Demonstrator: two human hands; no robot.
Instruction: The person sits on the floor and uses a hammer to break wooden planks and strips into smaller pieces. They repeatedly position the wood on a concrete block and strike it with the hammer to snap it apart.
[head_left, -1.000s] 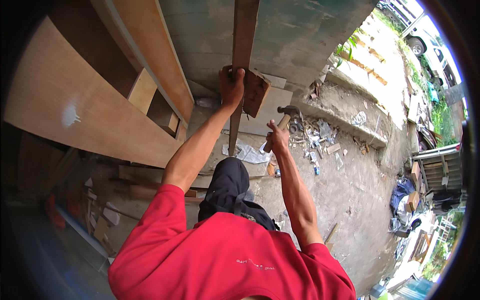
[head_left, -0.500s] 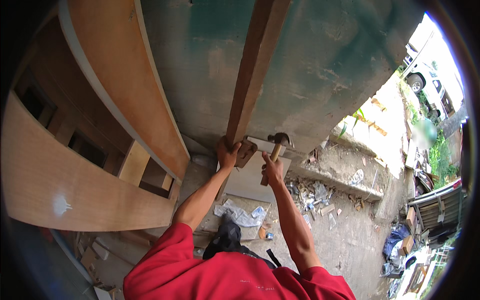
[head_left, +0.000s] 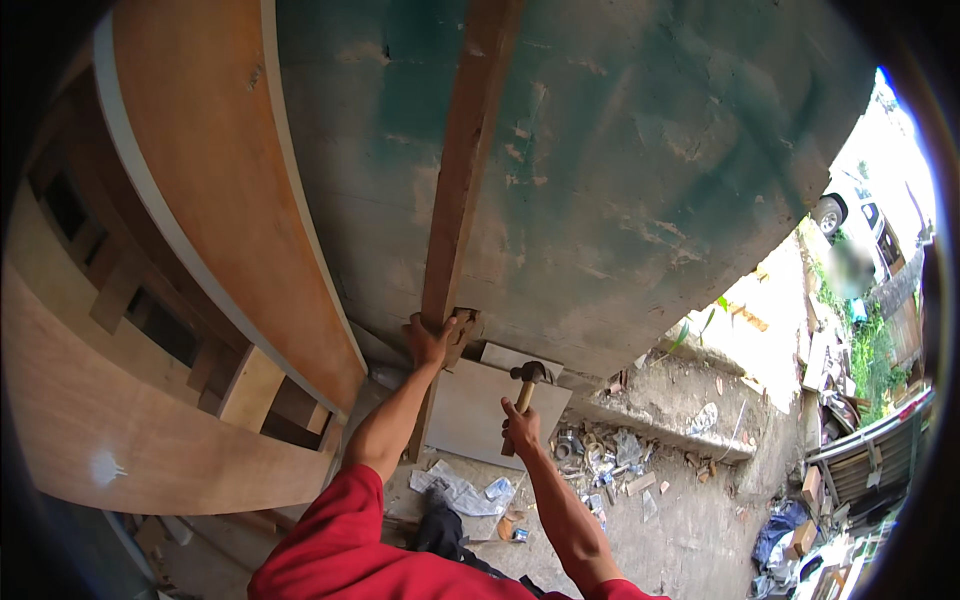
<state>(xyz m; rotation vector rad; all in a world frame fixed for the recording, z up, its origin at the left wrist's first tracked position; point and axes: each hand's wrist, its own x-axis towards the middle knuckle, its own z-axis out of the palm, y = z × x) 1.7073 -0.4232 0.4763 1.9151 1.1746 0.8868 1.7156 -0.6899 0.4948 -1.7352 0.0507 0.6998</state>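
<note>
The left hand point(head_left: 428, 345) was wrapped around the long wooden beam point(head_left: 465, 170), thumb beside a small wooden block point(head_left: 466, 328). The right hand point(head_left: 520, 428) grasped 1 hammer point(head_left: 525, 396), head projecting beyond the fist. The beam stood before a worn green wall point(head_left: 650, 190); debris point(head_left: 620, 458) littered the floor point(head_left: 685, 525).

Red shirt point(head_left: 330, 530); black trousers point(head_left: 438, 528); reddish-brown wooden post point(head_left: 466, 170); wall point(head_left: 640, 170) mottled in patchy dark green and grey; hammer point(head_left: 525, 399), dark-headed with tan handle; orange-brown panel point(head_left: 205, 130) edged in pale grey.
</note>
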